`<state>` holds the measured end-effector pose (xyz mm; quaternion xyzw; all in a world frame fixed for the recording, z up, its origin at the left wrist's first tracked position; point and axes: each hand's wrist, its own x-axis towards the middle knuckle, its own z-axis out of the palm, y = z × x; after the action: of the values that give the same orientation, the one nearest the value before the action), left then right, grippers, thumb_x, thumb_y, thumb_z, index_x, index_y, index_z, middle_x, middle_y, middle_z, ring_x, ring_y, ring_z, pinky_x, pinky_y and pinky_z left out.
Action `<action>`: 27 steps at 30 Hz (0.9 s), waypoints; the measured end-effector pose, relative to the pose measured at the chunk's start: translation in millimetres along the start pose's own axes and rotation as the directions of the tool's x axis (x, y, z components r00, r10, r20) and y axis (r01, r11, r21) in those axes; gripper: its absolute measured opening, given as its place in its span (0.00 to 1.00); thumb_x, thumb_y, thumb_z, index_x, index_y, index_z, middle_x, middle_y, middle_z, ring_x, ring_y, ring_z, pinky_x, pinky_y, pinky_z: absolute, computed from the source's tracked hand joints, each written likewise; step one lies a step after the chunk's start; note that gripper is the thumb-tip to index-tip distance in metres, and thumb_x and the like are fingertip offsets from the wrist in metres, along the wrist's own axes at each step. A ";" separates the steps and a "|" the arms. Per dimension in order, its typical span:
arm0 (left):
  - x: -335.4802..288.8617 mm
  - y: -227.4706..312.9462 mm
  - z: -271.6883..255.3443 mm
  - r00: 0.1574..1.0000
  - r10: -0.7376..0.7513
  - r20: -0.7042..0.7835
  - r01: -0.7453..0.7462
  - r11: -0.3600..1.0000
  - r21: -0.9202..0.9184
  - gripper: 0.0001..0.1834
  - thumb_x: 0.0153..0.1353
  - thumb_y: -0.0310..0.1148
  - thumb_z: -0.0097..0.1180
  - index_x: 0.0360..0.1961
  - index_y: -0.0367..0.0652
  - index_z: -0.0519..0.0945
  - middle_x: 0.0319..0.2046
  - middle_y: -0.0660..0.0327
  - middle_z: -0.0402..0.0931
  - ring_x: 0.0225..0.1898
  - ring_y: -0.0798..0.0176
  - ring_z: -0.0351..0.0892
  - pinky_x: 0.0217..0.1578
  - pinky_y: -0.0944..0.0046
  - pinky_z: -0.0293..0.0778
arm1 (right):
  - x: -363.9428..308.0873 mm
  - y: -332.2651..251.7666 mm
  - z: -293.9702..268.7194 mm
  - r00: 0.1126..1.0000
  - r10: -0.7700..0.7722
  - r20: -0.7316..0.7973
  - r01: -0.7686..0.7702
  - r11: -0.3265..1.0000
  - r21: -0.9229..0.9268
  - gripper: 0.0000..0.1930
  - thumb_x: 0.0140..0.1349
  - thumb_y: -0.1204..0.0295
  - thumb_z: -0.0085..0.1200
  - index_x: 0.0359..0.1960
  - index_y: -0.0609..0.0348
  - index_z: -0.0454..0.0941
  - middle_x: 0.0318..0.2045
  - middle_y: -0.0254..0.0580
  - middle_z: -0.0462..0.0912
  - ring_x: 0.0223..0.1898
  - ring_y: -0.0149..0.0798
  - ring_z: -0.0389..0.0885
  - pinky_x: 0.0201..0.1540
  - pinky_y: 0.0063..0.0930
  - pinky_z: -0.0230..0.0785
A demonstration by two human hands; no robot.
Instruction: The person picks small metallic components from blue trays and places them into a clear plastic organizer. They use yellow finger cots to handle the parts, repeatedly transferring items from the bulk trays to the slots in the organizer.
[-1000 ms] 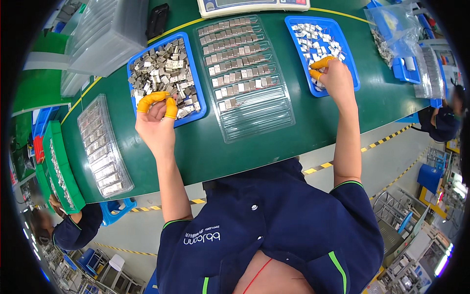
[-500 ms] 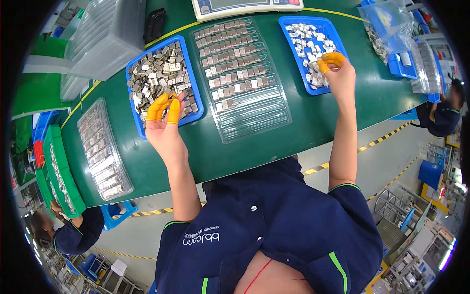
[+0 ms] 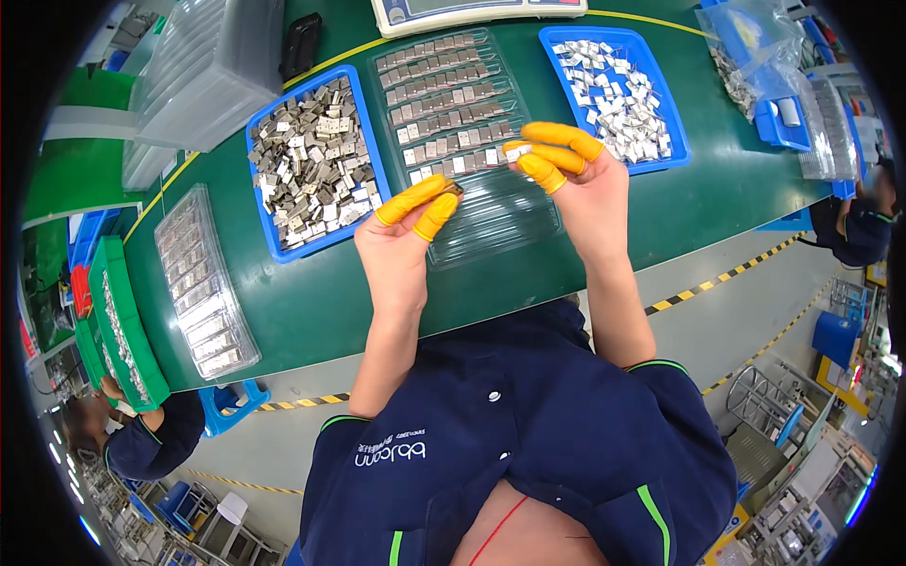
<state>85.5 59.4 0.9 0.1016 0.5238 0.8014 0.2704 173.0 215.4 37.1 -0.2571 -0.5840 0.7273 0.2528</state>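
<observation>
Both my hands are over the clear plastic tray (image 3: 472,247), whose upper grooves carry rows of small metal-and-white blocks. My left hand (image 3: 408,231), with yellow finger covers, pinches a small metal block (image 3: 454,189). To its right, my right hand (image 3: 583,184), also in yellow finger covers, pinches a small white connector piece (image 3: 515,149), partly hidden by the fingertips. A blue bin (image 3: 379,168) of loose metal blocks lies left of the tray. Another blue bin (image 3: 681,141), holding white pieces, lies on the right.
A second filled clear tray (image 3: 206,283) and green bins (image 3: 142,330) lie to the left. Stacked clear trays (image 3: 203,80), a black object (image 3: 300,45) and a scale (image 3: 472,11) stand at the back. A person (image 3: 151,439) works at the far left, another (image 3: 864,222) at the far right.
My left hand has left the metal-block bin and moved right with a block. My right hand has come left from the white-piece bin with a piece. They are now close together.
</observation>
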 end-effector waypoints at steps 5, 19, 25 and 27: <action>-2.5 5.3 5.9 0.998 -0.065 0.008 0.065 0.998 0.016 0.14 0.51 0.18 0.59 0.41 0.30 0.77 0.38 0.52 0.79 0.39 0.59 0.80 0.44 0.66 0.75 | -7.1 14.4 7.3 0.984 -0.173 0.046 0.179 0.959 -0.218 0.08 0.50 0.79 0.60 0.34 0.60 0.83 0.34 0.38 0.83 0.38 0.30 0.78 0.43 0.22 0.69; -5.7 7.5 5.3 0.998 -0.062 -0.006 0.062 0.996 0.062 0.12 0.49 0.15 0.59 0.38 0.30 0.79 0.37 0.53 0.79 0.40 0.63 0.79 0.45 0.66 0.75 | -14.0 15.9 6.6 0.996 -0.006 0.092 0.031 0.959 -0.281 0.09 0.48 0.78 0.62 0.34 0.60 0.83 0.32 0.38 0.83 0.33 0.29 0.76 0.40 0.19 0.68; -10.6 5.4 -0.1 0.997 -0.038 0.067 0.027 0.987 0.157 0.11 0.49 0.16 0.60 0.37 0.31 0.80 0.36 0.54 0.79 0.38 0.63 0.80 0.44 0.66 0.75 | -13.1 9.3 -1.3 0.978 0.008 0.207 0.063 0.940 -0.334 0.10 0.46 0.77 0.64 0.33 0.59 0.84 0.30 0.34 0.82 0.31 0.28 0.75 0.38 0.20 0.67; -11.9 9.1 -0.6 0.993 -0.065 0.101 0.044 0.979 0.197 0.11 0.48 0.16 0.60 0.36 0.30 0.80 0.35 0.53 0.80 0.37 0.62 0.80 0.42 0.66 0.76 | -13.5 11.1 -3.6 0.961 0.073 0.267 0.017 0.947 -0.322 0.10 0.44 0.77 0.65 0.32 0.59 0.83 0.29 0.32 0.81 0.30 0.26 0.74 0.36 0.19 0.67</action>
<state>92.1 49.7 10.2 0.1561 0.5870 0.7320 0.3086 184.7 206.8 26.6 -0.1996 -0.7202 0.6546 0.1135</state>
